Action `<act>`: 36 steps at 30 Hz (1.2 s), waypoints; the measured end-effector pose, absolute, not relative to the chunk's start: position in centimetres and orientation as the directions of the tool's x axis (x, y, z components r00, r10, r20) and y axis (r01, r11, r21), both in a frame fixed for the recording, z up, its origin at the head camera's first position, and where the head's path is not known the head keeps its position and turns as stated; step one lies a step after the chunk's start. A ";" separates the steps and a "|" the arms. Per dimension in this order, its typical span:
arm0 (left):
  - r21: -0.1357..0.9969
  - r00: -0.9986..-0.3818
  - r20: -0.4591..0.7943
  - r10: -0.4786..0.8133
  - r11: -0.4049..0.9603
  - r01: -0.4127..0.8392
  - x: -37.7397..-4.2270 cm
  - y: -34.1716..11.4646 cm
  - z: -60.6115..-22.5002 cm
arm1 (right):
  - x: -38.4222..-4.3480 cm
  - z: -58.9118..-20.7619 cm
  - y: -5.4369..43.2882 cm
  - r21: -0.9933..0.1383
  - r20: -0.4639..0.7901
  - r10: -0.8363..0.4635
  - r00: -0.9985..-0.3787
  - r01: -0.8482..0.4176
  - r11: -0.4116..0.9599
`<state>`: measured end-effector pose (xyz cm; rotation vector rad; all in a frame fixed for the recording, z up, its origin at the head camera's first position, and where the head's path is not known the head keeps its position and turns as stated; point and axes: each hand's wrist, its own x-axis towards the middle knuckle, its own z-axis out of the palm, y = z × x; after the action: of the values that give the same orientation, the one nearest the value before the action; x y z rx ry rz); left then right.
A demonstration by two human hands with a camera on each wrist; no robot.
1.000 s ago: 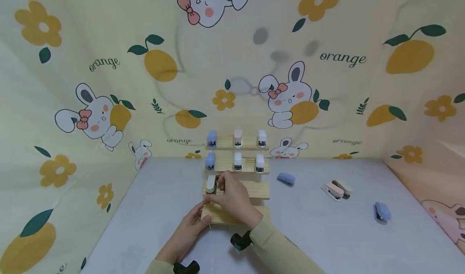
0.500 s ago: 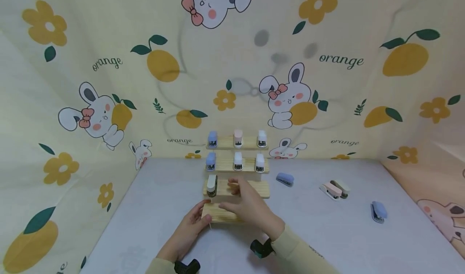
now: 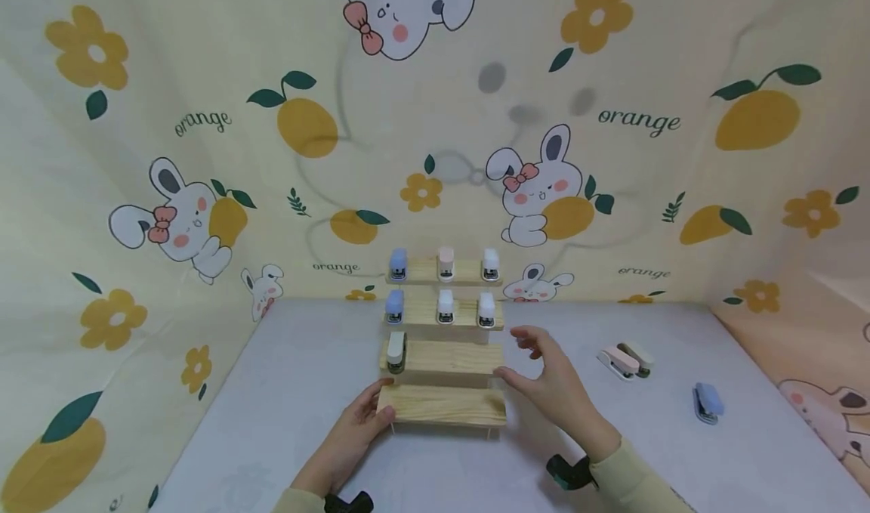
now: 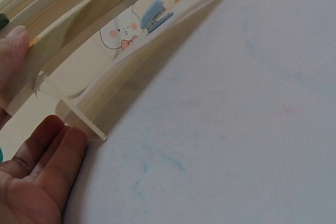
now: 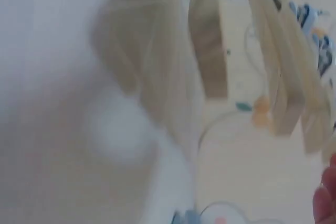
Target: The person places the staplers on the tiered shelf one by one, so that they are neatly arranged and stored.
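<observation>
A stepped wooden rack (image 3: 442, 406) stands on the table, and my left hand (image 3: 353, 426) grips the left end of its lowest board, thumb at the front edge. In the left wrist view, the other fingers (image 4: 58, 156) lie below that board. On the left of the third board down sits a white stapler (image 3: 396, 350) with a dark base. My right hand (image 3: 553, 384) is just right of the rack, thumb and fingers spread and curved with nothing held. It hides the spot where a blue stapler lay earlier.
Blue, pink and white staplers, such as a pink stapler (image 3: 445, 262) and a white stapler (image 3: 445, 305), line the upper two boards. On the table at right lie a pink-and-white stapler (image 3: 620, 362), a grey-beige stapler (image 3: 639, 356) and a blue stapler (image 3: 709, 402). A printed cloth (image 3: 421, 112) hangs behind.
My right hand has left the white stapler on the third board and moved right, past the rack's edge, over where the nearest blue stapler showed. The left hand stays in place.
</observation>
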<state>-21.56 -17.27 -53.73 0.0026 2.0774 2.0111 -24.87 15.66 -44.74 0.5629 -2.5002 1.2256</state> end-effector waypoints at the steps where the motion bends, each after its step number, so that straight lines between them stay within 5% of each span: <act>1: 0.984 -0.969 -0.179 0.173 0.047 -0.173 -21.6 -17.3 -53.7 | -25.2 -44.9 16.1 -0.688 0.427 -0.189 -0.884 -0.453 0.566; 18: 0.987 -0.971 -0.160 0.176 0.039 -0.155 -21.5 -17.5 -54.1 | -32.1 -49.9 19.5 -0.884 0.096 -0.035 -0.995 -0.102 0.456; 28: 0.984 -0.968 -0.177 0.180 0.052 -0.170 -21.2 -17.8 -54.3 | -34.9 -53.1 21.1 -0.918 -0.188 -0.108 -0.976 0.136 0.373; 36: 0.985 -0.969 -0.171 0.179 0.045 -0.166 -21.5 -17.6 -54.0 | -35.2 -52.7 20.6 -0.909 -0.200 -0.107 -0.974 0.143 0.391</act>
<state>-21.50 -17.63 -54.02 0.0136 2.0749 2.0136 -35.19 20.64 -52.67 -0.0373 -2.8021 1.8702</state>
